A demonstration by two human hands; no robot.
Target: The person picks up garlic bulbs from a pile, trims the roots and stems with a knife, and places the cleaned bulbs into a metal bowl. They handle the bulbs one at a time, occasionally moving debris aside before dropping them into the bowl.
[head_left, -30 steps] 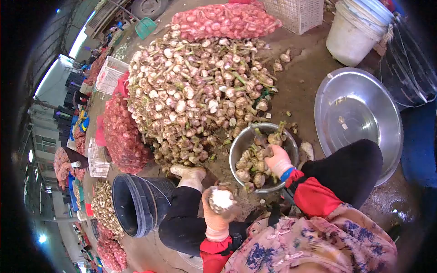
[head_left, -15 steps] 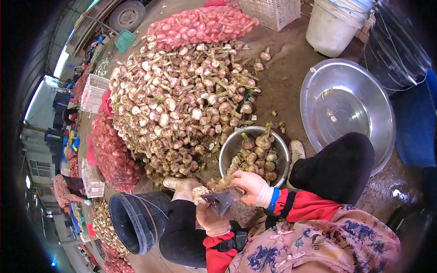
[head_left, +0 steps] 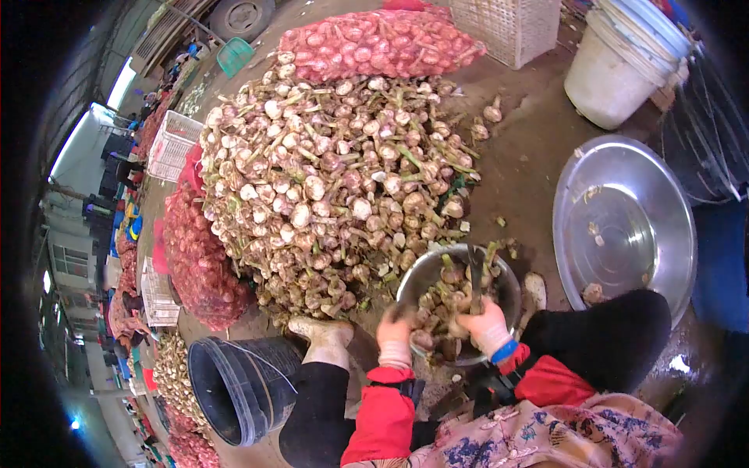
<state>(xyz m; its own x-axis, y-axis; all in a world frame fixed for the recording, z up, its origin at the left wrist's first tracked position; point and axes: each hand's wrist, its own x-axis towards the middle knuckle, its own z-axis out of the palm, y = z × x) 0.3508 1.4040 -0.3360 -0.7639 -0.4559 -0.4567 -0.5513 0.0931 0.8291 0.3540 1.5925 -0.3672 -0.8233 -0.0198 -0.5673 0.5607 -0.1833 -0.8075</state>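
Observation:
My right hand [head_left: 485, 326] is closed around a knife, its dark blade [head_left: 475, 279] pointing up over the steel bowl [head_left: 512, 290]. Garlic bulbs [head_left: 437, 300] with stems fill part of that bowl, right beside my fingers. At the bowl's left rim is my left hand [head_left: 394, 335], its fingertips smeared by motion; I cannot tell whether it holds anything. Beyond the bowl rises a big heap of garlic [head_left: 328, 187]. The wide steel basin [head_left: 566, 226] stands to the right, with a brownish bulb-like piece [head_left: 593, 293] near my knee.
A black bucket [head_left: 269, 374] lies tipped by my left leg. Red net sacks of garlic [head_left: 382, 47] border the heap at the back, and another sack [head_left: 199, 257] lies left. White buckets [head_left: 616, 70], a white crate [head_left: 507, 31] and a blue barrel [head_left: 718, 257] stand farther off.
My hands have separated: the right has gone over the bowl with the knife, the left to its left rim. A brownish piece now shows in the basin. The view has shifted.

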